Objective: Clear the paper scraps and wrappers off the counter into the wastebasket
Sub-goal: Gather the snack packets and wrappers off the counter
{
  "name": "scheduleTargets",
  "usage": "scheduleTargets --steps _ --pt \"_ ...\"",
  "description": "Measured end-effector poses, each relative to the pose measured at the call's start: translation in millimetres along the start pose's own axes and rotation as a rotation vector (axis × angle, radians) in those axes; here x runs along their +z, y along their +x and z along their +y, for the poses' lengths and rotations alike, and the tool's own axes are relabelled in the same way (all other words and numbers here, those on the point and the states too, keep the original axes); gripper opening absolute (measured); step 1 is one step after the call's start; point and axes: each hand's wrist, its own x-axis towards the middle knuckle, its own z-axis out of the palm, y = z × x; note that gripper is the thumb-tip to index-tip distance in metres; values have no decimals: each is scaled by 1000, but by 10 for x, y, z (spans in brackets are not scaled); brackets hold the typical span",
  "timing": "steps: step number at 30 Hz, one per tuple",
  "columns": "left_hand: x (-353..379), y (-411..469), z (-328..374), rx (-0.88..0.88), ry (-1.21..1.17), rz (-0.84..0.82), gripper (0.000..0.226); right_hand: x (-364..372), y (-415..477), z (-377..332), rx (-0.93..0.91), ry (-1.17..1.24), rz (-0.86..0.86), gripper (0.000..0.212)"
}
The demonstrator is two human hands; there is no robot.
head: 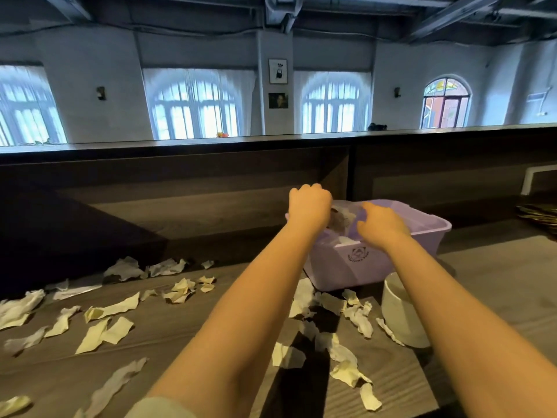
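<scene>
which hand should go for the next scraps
Probably right. The right hand hangs seemingly empty over the purple bin, with torn scraps lying just in front of the bin beside that arm. The left hand has its grip round a crumpled paper wad not yet dropped.

White walls (99,55) hold arched windows (196,107) bright with daylight, plus one stained-glass window (446,102). Two pictures (278,71) hang on a pillar (275,43). Dark beams (452,13) cross overhead; a dark ledge (211,143) runs below.

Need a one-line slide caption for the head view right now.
Left hand holds a crumpled wad over the lilac bin, right hand alongside; torn scraps litter the counter.
</scene>
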Motion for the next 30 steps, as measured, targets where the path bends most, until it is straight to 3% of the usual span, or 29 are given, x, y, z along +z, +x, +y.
scheduleTargets --steps 4,7,20,30 --pt "114 -29 -76 -88 -305 -280 40 0 -40 22 -12 -24 -4 55" --pt "76 -114 -259 -138 -419 -234 39 -3 -67 -46 -18 16 -1 54" --pt "-145 -1269 -1560 -337 -356 -275 38 273 -636 -1279 -369 53 28 39" --pt "37 -2285 -2784 -584 -350 -249 35 991 -1154 -2490 -578 111 -181 34"
